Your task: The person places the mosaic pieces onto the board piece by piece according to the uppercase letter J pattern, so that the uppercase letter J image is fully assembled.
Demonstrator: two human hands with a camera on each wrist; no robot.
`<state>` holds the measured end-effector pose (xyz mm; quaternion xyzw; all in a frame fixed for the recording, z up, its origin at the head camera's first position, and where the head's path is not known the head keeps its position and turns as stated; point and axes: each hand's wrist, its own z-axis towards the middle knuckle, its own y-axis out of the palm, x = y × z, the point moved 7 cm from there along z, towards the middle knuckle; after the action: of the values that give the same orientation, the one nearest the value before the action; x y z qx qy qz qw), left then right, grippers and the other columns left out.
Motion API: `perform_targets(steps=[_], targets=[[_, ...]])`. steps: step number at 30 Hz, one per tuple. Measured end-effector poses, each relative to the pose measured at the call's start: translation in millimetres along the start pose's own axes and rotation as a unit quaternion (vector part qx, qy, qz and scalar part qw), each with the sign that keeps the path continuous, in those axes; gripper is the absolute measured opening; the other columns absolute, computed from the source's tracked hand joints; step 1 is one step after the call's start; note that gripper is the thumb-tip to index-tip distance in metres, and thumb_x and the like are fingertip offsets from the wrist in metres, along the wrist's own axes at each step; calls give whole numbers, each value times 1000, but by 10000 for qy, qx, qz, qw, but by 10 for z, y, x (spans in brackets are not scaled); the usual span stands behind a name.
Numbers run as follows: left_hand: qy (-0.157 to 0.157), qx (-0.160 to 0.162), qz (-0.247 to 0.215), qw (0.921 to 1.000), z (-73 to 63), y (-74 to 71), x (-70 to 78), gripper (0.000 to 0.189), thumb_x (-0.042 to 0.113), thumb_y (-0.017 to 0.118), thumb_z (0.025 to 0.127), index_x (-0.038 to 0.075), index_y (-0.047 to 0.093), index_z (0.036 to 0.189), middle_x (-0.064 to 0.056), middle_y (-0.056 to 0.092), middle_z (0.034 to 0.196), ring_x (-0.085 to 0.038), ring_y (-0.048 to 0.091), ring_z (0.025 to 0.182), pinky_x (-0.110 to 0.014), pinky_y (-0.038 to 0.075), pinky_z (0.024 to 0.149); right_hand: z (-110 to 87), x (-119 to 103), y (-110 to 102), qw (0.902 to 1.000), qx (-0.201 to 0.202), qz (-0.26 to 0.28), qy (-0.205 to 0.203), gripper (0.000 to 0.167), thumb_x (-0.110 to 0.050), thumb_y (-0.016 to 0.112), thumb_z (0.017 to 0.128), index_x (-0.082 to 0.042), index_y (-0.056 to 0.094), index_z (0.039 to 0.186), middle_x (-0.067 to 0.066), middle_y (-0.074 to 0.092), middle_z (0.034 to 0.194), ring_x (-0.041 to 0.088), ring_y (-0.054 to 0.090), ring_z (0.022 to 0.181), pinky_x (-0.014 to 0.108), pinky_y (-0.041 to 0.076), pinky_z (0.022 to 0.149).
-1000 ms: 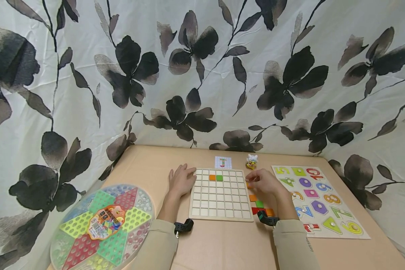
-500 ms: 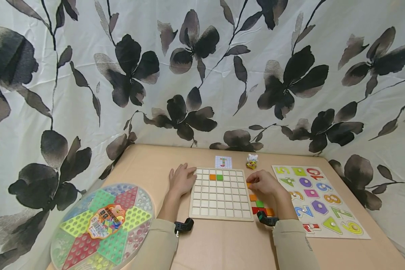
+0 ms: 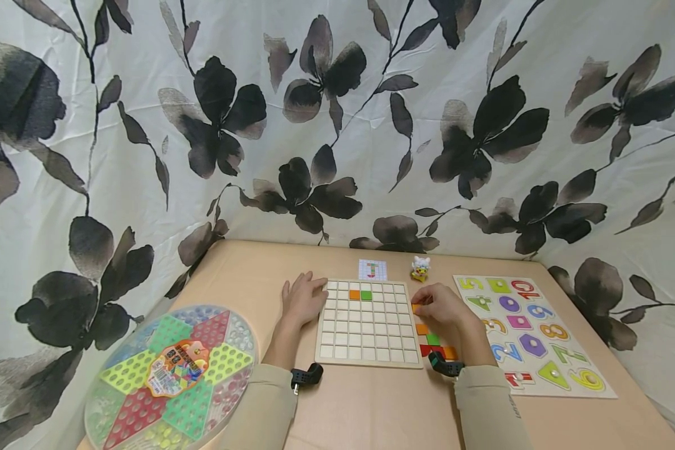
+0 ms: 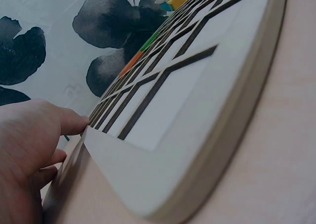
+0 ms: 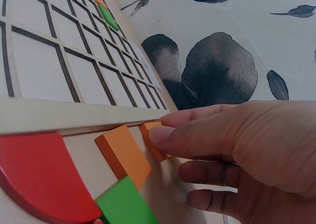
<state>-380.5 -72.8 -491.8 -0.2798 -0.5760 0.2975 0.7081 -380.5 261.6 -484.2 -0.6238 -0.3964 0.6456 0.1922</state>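
A pale grid board (image 3: 368, 363) lies mid-table, with an orange tile (image 3: 354, 295) and a green tile (image 3: 365, 296) in its second row from the back. My left hand (image 3: 304, 301) rests beside the board's left edge, a fingertip touching the rim in the left wrist view. Beyond the right edge, my right hand (image 3: 443, 305) pinches an orange block (image 5: 158, 153) between thumb and index finger, low at the tabletop. Near it lie another orange block (image 5: 123, 150), a green block (image 5: 127, 204) and a red rounded block (image 5: 44, 177).
Behind the board are a small pattern card (image 3: 372, 270) and a toy figurine (image 3: 420, 269). A number puzzle board (image 3: 545, 337) lies to the right. At front left sits a round plastic-covered marble game board (image 3: 171, 375). Floral cloth (image 3: 337, 137) hangs behind the table.
Half a second to a second ago, the right hand's fingers shifted very slightly at the orange block. Since then both hands and the tiles look the same.
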Motion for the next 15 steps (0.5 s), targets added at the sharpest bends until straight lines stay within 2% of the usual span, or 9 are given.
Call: perform_targets(steps=[7, 15], targets=[[-25, -31, -6, 10000, 13, 8, 3, 38, 26, 61, 102, 17, 69, 138, -20, 42, 163, -42, 29, 156, -66, 5, 128, -21, -33, -12, 9998, 18, 137, -137, 12, -2, 78, 90, -7, 73, 100, 5, 62, 88, 22, 55, 86, 31, 47, 74], [-32, -47, -1, 10000, 7, -6, 11, 38, 26, 61, 102, 17, 69, 138, -20, 41, 164, -42, 29, 156, -66, 4, 128, -21, -32, -17, 9996, -11, 203, -199, 10, -2, 77, 90, -7, 73, 98, 5, 63, 87, 21, 56, 84, 28, 47, 71]])
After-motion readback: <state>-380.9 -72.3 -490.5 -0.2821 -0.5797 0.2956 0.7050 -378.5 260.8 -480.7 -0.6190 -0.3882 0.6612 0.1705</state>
